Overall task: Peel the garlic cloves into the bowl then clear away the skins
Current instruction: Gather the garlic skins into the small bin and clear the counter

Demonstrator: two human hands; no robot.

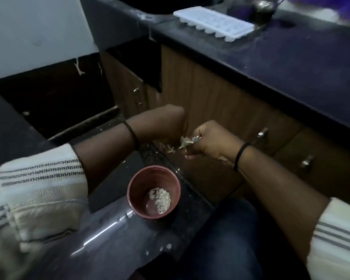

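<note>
A reddish-brown bowl (154, 191) stands near the edge of the dark glossy counter (113, 235), with several peeled garlic cloves (160, 200) in its bottom. Beyond it, at the counter's edge, my right hand (212, 141) grips a bunch of pale garlic skins (187, 141). My left hand (166, 124) is bent down at the wrist right beside the skins; its fingers are hidden, so I cannot tell what they hold. A few loose skin bits (170, 148) lie under the hands.
A white ice tray (214, 24) lies on the far black countertop (291, 63). Brown cabinet doors with metal handles (262, 134) face me. A dark recess (55, 98) opens at the left. Small white crumbs (164, 247) dot the near counter.
</note>
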